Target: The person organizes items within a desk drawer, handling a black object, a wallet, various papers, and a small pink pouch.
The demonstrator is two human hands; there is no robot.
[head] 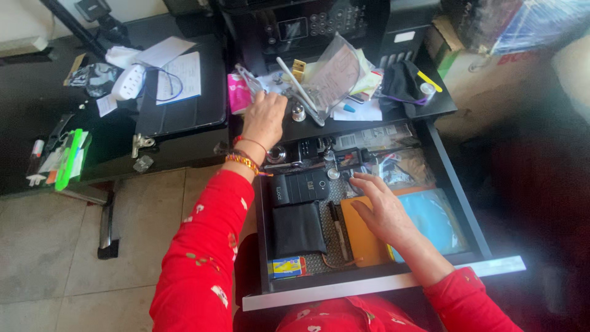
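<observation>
My left hand (265,118) reaches up onto the black desk top, palm down, fingers over small clutter by a pink packet (238,93) and a clear plastic sleeve (332,77); what it grips, if anything, is hidden. My right hand (381,209) lies flat, fingers spread, on an orange envelope (362,237) inside the open black drawer (467,203). A light blue pouch (437,220) lies to the right of the envelope. A black wallet (298,229) and a black phone-like device (301,186) lie in the drawer's left part. Both sleeves are red with a flower print.
A black printer (307,24) stands behind the clutter. A dark tablet case (184,110) with papers and a white power adapter (129,83) lies at left. Green and white markers (64,160) sit on the far-left ledge. Cardboard boxes (491,31) stand at upper right. Tiled floor (55,246) shows below left.
</observation>
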